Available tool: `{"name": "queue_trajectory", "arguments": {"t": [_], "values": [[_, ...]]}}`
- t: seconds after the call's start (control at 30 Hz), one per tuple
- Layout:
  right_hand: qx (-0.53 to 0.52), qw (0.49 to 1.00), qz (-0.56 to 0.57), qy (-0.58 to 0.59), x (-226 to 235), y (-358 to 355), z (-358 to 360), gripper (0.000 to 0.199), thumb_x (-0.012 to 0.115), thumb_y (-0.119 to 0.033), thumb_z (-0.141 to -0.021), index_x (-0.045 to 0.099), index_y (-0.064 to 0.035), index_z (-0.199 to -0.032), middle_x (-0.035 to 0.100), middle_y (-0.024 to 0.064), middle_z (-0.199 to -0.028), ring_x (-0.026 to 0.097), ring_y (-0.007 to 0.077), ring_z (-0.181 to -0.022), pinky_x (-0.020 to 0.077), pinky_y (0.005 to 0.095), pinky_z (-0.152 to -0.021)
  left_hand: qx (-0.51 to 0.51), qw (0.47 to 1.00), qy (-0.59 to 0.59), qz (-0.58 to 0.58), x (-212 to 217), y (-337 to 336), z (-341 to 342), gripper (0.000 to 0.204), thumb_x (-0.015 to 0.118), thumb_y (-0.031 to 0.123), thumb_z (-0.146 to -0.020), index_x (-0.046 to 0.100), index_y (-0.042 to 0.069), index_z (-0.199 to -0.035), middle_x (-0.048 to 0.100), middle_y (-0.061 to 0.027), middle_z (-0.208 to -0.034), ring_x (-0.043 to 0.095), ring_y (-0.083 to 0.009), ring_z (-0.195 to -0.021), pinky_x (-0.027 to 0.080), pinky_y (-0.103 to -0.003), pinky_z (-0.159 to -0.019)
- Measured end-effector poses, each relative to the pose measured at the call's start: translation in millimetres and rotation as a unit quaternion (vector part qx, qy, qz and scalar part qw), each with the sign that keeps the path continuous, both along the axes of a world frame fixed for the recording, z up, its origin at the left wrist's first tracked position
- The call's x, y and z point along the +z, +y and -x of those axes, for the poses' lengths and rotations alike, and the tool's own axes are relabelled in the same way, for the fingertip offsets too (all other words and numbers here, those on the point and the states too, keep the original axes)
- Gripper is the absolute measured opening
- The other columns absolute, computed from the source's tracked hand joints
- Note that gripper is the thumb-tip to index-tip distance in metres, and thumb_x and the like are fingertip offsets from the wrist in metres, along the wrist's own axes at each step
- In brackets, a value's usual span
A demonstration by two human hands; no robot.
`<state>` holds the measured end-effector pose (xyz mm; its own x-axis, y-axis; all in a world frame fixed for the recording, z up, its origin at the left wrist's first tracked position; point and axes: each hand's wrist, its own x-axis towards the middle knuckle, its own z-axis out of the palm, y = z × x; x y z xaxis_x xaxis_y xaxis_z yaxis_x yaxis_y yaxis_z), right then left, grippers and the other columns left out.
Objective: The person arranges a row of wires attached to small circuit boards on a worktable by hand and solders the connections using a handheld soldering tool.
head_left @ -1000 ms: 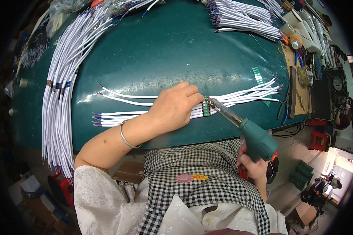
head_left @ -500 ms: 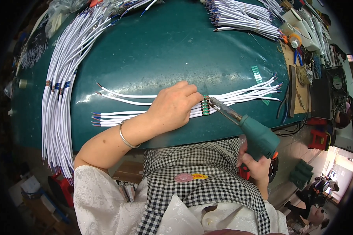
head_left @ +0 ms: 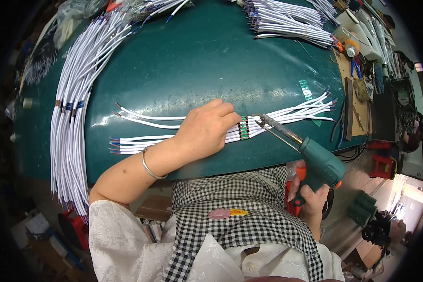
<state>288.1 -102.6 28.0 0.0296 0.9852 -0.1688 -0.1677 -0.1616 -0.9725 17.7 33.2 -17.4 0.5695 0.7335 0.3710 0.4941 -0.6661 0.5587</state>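
Observation:
My left hand (head_left: 207,126) is closed in a pinch on a white cable (head_left: 162,116), its fingertips at the upper end of a small green circuit board strip (head_left: 243,128). White cables run out from both sides of this strip across the table, their stripped ends showing coloured inner wires. In my right hand (head_left: 313,199) is the handle of a green soldering gun (head_left: 325,162), held at the table's near edge. Its dark, crusted tip and a thin metal tube point up-left, over the right-hand cables and apart from the board. My left fingers partly hide the cable under them.
Under everything lies a green table mat (head_left: 188,70). A long bundle of white cables (head_left: 73,94) hangs over its left edge; another cable stack (head_left: 286,21) lies far right. Beside it are a wooden board (head_left: 357,103), blue-handled pliers (head_left: 356,68) and an orange-and-white bottle (head_left: 351,50).
The soldering gun has moved right, and its tip has left the upper end of the board strip. My left hand has stayed nearly in place.

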Motion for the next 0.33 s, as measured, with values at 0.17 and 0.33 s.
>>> {"name": "queue_trajectory", "arguments": {"t": [0.17, 0.33], "values": [[0.012, 1.000, 0.010, 0.008, -2.6, -1.1, -1.9, 0.067, 0.079, -0.028, -0.078, 0.046, 0.0095, -0.123, 0.059, 0.0132, -0.082, 0.057, 0.0164, -0.055, 0.0495, 0.0270, -0.046, 0.001, 1.000, -0.001, -0.006, -0.8, 0.4, -0.1, 0.025, 0.061, -0.005, -0.069, 0.066, 0.004, -0.091, 0.057, -0.0079, -0.078, 0.055, -0.0270, -0.074, 0.047, -0.039, -0.061], [-0.003, 1.000, 0.013, 0.007, -4.7, -9.4, -7.9, 0.067, 0.078, -0.027, -0.079, 0.045, 0.0090, -0.125, 0.059, 0.0146, -0.086, 0.058, 0.0176, -0.056, 0.0507, 0.0284, -0.048, -0.008, 1.000, 0.013, -0.008, 3.6, 2.0, -3.3, 0.025, 0.062, -0.005, -0.068, 0.066, 0.005, -0.091, 0.057, -0.0077, -0.080, 0.055, -0.0267, -0.075, 0.047, -0.037, -0.062]]}}
